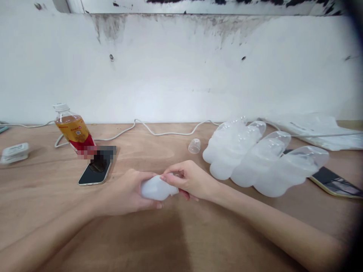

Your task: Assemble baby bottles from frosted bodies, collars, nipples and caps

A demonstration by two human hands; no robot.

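Observation:
A small white plastic bottle (pixel 157 188) lies sideways above the table between my hands, its rounded base to the left. My left hand (pixel 126 192) is wrapped round the base end. At the neck end, the fingers of my right hand (pixel 188 179) are closed in a pinch and cover most of the neck. A clear dome-shaped cap (pixel 194 146) rests on the table just beyond my right hand. To the right is a group of similar white bottles (pixel 246 162) with clear caps, lying close together.
A drink bottle (pixel 74 130) leans at the left by a phone (pixel 98 166). A white case (pixel 14 153) sits farther left. A white cable (pixel 167 133) runs along the wall. Behind the bottles lies a plastic bag (pixel 317 130); another phone (pixel 336 181) is at the right.

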